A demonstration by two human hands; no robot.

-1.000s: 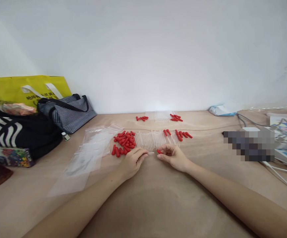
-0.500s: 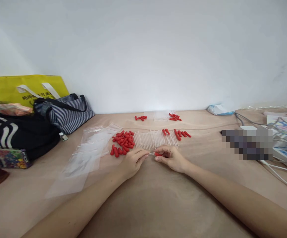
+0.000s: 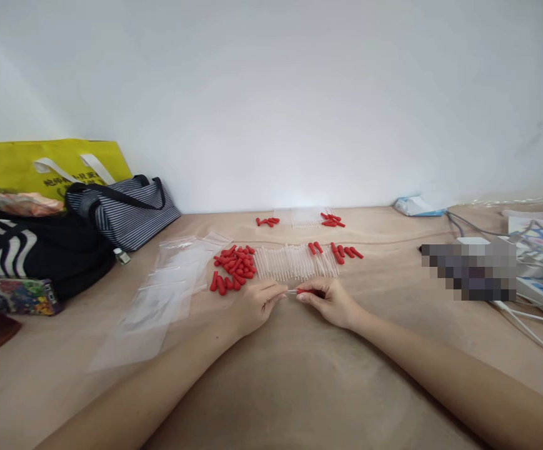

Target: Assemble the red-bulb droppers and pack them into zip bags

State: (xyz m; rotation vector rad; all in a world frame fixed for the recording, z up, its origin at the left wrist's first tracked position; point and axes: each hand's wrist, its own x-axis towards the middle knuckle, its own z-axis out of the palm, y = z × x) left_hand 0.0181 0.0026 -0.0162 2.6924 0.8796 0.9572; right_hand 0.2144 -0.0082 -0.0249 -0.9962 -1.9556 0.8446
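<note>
Between thumb and fingers, my left hand (image 3: 258,306) pinches a thin clear dropper tube (image 3: 292,292). My right hand (image 3: 330,301) is closed on a red rubber dropper bulb (image 3: 305,290), mostly hidden by the fingers. The tube's right end meets the bulb; how far it goes in cannot be seen. Just beyond my hands lies a row of clear tubes (image 3: 278,262), side by side. Left of the row is a pile of loose red bulbs (image 3: 234,264). Several red bulbs (image 3: 346,252) lie at its right end, some on tubes.
Clear zip bags (image 3: 168,281) overlap on the left of the table. Near the wall are more tubes (image 3: 306,219) and red bulbs (image 3: 332,220). A striped bag (image 3: 130,209) and a black bag (image 3: 74,256) stand at left. White cables (image 3: 528,325) and papers (image 3: 540,237) lie at right.
My right-hand fingers have closed further around the red bulb, so less of it shows. Both hands still hold the tube and bulb end to end, and the view has shifted slightly.
</note>
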